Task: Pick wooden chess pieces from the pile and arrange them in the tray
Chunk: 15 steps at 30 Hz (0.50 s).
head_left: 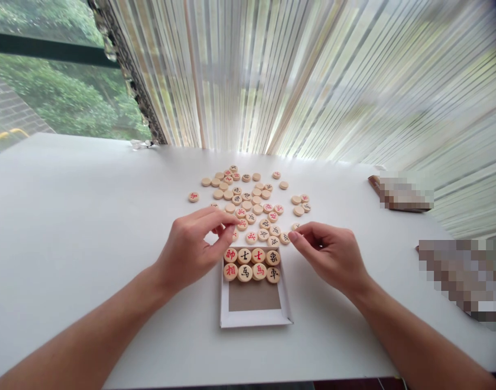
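Round wooden Chinese chess pieces, some showing red or black characters and others blank, lie scattered on the white table. My left hand is over their near left side, with thumb and index finger apart. Its index fingertip is at the edge of a red-marked piece. At the near right side, my right hand has thumb and index finger close together beside a black-marked piece; anything between them is hidden. Between my forearms sits a shallow white box, with two rows of stacked pieces at its far end.
The white table extends to both sides. Two blurred-out items, a brown-edged one and a larger one, lie at the right. A string curtain hangs along the far edge, with a window at the left.
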{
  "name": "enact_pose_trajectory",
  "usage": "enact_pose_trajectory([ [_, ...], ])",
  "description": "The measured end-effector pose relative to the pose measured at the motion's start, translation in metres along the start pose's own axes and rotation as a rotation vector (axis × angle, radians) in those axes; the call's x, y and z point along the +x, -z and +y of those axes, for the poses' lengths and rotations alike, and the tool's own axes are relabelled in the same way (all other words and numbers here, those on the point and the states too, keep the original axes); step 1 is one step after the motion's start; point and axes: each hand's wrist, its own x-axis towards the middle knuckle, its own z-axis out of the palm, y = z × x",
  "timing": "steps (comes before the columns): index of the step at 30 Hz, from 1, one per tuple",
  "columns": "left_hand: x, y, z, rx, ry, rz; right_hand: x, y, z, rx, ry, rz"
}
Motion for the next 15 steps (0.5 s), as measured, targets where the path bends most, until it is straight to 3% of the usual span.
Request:
enact_pose_trajectory([
  [7, 0.001, 0.0, -0.004, 0.031, 0.029, -0.004, 0.006, -0.003, 0.019, 0.089, -0.094, -0.052],
  [15, 0.001, 0.0, -0.005, 0.041, 0.073, -0.037, 0.013, 0.004, 0.027, 0.085, -0.132, 0.007],
])
